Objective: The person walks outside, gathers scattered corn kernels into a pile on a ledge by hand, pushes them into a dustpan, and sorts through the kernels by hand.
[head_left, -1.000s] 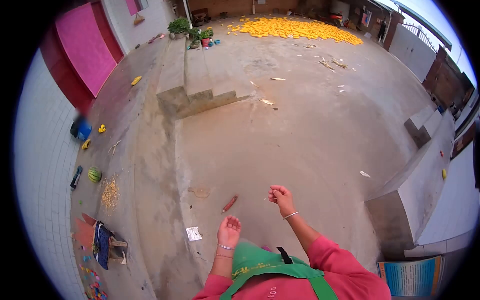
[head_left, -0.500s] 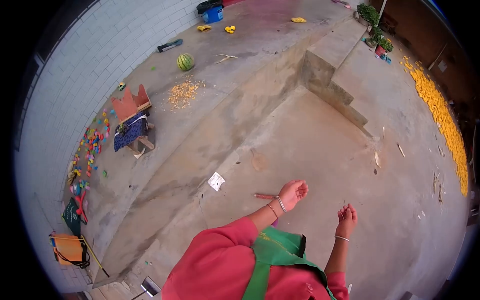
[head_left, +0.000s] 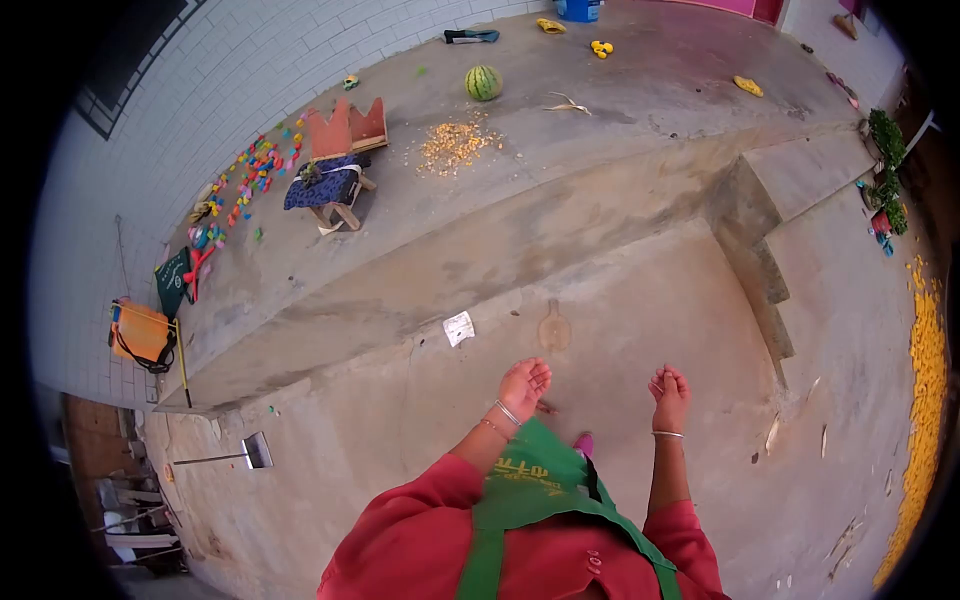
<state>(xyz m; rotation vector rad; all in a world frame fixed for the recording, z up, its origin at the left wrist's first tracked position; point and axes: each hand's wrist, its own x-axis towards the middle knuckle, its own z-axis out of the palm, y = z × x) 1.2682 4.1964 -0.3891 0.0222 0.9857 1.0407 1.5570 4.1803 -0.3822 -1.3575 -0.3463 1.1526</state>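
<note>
Bare hands are raised over the worn concrete floor (head_left: 640, 310) of a courtyard, below a raised concrete walkway (head_left: 420, 250) that runs along a pale brick wall (head_left: 270, 70) and meets concrete steps (head_left: 810, 170) at right. The left hand (head_left: 521, 390) is loosely cupped with nothing seen in it; the right hand (head_left: 670, 393) has its fingertips drawn together, and whether they pinch anything cannot be told. A reddish, elongated object (head_left: 546, 408) lies on the floor just beside the left hand, partly hidden. A blue bucket (head_left: 578, 10), cut off by the top edge, does not show its contents. At right, a red flowerpot (head_left: 880, 223) stands among leafy plants (head_left: 887, 140), near spread yellow corn (head_left: 925, 370). An orange tank (head_left: 143, 332) rests by the wall, its contents unseen. On the walkway, a watermelon (head_left: 483, 83) sits beside scattered kernels (head_left: 455, 147).
</note>
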